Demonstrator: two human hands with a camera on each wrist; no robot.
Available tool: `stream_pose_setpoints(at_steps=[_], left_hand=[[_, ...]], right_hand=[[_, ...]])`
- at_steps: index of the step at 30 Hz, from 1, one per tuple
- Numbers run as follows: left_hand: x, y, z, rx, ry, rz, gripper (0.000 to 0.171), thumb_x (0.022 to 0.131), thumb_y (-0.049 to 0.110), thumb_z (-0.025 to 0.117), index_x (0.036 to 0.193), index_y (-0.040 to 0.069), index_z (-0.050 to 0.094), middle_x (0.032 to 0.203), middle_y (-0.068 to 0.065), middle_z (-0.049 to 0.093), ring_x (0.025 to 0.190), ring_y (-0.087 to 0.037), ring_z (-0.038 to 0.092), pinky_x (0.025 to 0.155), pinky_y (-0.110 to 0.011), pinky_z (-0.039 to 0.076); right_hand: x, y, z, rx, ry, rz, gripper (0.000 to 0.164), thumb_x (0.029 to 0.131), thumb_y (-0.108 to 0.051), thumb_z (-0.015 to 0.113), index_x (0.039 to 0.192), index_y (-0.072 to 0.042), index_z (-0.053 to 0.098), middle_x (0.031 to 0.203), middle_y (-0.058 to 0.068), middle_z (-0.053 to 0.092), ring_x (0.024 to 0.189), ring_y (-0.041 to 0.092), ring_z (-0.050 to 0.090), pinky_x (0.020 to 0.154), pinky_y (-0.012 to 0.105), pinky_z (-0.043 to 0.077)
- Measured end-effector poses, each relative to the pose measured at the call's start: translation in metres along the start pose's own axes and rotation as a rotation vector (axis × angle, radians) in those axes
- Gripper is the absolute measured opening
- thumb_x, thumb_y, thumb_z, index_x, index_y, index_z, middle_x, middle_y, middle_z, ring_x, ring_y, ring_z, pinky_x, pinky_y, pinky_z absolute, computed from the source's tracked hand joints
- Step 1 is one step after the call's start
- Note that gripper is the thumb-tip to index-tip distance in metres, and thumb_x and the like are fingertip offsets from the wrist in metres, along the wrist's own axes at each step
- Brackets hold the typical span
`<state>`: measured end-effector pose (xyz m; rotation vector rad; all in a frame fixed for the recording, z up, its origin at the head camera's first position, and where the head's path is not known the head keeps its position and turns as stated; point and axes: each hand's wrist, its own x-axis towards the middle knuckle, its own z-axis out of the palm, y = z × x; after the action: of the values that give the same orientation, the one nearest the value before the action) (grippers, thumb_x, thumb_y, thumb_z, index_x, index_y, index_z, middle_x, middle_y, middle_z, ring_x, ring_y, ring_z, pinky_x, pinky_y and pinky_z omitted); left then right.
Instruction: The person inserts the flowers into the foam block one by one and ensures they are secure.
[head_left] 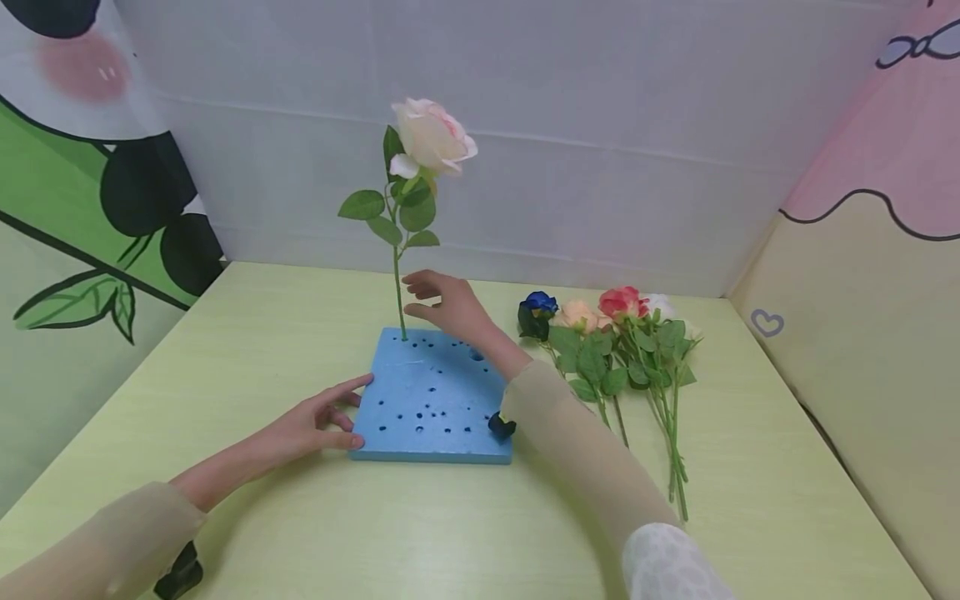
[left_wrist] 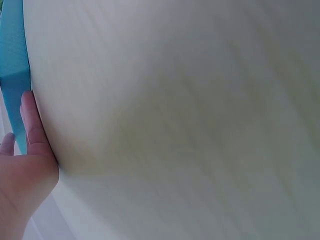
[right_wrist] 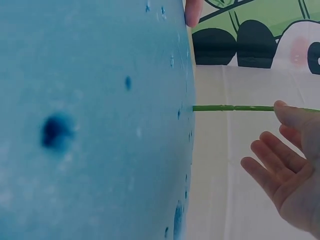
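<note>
Pale pink rose: the pale pink rose stands upright, its green stem set in a hole near the far left corner of the board, bloom at the top, leaves below it
Blue board: the blue board lies flat on the table, dotted with small holes, a larger one near its far right corner, partly beside the right forearm
Left hand: the left hand is ungrasping, fingers apart and loosely extended, fingertips and thumb against the board's left edge; the left wrist view shows fingers along its blue side
Right hand: the right hand is released, fingers loosely extended just beside the stem, above the board's far edge; in the right wrist view a fingertip overlaps the stem, and whether it touches I cannot tell
Other flowers: right of the board, beyond the right forearm, lie a blue rose, a peach rose, a red-pink rose and a white bloom, blooms toward the far side, their bare stems pointing nearer the person
Sleeves: beige sleeves cover both forearms, with a patterned white cuff higher on the right arm
Backdrop: a pale cloth hangs behind, between painted panels at the sides
</note>
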<state>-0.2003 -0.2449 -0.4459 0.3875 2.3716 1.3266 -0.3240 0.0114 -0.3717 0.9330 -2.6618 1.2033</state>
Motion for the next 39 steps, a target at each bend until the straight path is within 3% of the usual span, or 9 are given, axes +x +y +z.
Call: stream_pose_setpoints(at_steps=[4,8,11,16,21,30,35,39], left_hand=[[-0.001,0.001,0.0,-0.008,0.005,0.0,0.094,0.087,0.031,0.076,0.159,0.02,0.018,0.144,-0.018,0.042,0.108,-0.022,0.056,0.082,-0.024,0.048],[-0.001,0.0,0.001,0.019,0.012,0.0,0.093,0.087,0.033,0.075,0.159,0.014,0.02,0.144,-0.016,0.044,0.11,-0.02,0.058,0.091,-0.032,0.046],[-0.003,-0.001,0.002,0.026,0.014,-0.005,0.091,0.087,0.034,0.075,0.158,0.014,0.022,0.146,-0.015,0.044,0.113,-0.02,0.058,0.096,-0.039,0.045],[-0.009,0.002,0.005,0.009,0.016,-0.014,0.09,0.087,0.033,0.075,0.158,0.015,0.023,0.149,-0.016,0.043,0.119,-0.025,0.055,0.094,-0.036,0.045],[-0.014,0.012,0.014,-0.017,0.044,-0.07,0.087,0.087,0.034,0.074,0.157,0.015,0.026,0.149,-0.017,0.045,0.123,-0.028,0.055,0.092,-0.039,0.047],[-0.022,0.02,0.023,-0.063,0.078,-0.109,0.084,0.091,0.034,0.071,0.158,0.014,0.024,0.15,-0.02,0.044,0.128,-0.032,0.053,0.105,-0.056,0.042],[-0.023,0.02,0.02,-0.091,0.05,-0.114,0.085,0.09,0.035,0.071,0.159,0.018,0.023,0.151,-0.02,0.043,0.131,-0.032,0.051,0.108,-0.056,0.04],[-0.022,0.02,0.017,-0.092,0.035,-0.113,0.086,0.09,0.035,0.072,0.159,0.02,0.023,0.149,-0.018,0.044,0.13,-0.03,0.052,0.108,-0.054,0.042]], right_hand=[[-0.009,0.002,-0.006,0.022,0.02,0.008,0.043,0.095,-0.026,0.066,0.136,-0.014,0.057,0.133,0.005,0.064,0.121,0.02,0.062,0.099,0.034,0.052],[-0.024,0.003,-0.017,0.077,0.042,0.012,0.043,0.095,-0.025,0.066,0.136,-0.014,0.057,0.133,0.006,0.064,0.121,0.023,0.063,0.099,0.037,0.052],[-0.037,0.005,-0.028,0.108,0.071,-0.003,0.043,0.095,-0.024,0.067,0.135,-0.013,0.058,0.132,0.007,0.064,0.12,0.025,0.063,0.099,0.042,0.052],[-0.059,0.012,-0.047,0.122,0.136,-0.037,0.042,0.094,-0.022,0.068,0.134,-0.013,0.059,0.129,0.009,0.066,0.117,0.025,0.065,0.096,0.044,0.054],[-0.083,0.015,-0.068,0.126,0.209,-0.075,0.039,0.093,-0.018,0.069,0.131,-0.01,0.062,0.124,0.01,0.069,0.112,0.025,0.066,0.092,0.042,0.056],[-0.139,0.027,-0.106,0.052,0.31,-0.088,0.034,0.093,-0.01,0.068,0.127,-0.011,0.065,0.116,0.009,0.072,0.105,0.018,0.067,0.086,0.021,0.055],[-0.174,0.041,-0.129,-0.004,0.381,-0.085,0.033,0.092,-0.004,0.067,0.125,-0.007,0.065,0.113,0.015,0.072,0.101,0.007,0.067,0.082,0.015,0.053],[-0.203,0.05,-0.147,-0.063,0.423,-0.026,0.033,0.092,-0.004,0.067,0.125,-0.007,0.065,0.115,0.007,0.072,0.101,-0.004,0.064,0.081,0.011,0.051]])
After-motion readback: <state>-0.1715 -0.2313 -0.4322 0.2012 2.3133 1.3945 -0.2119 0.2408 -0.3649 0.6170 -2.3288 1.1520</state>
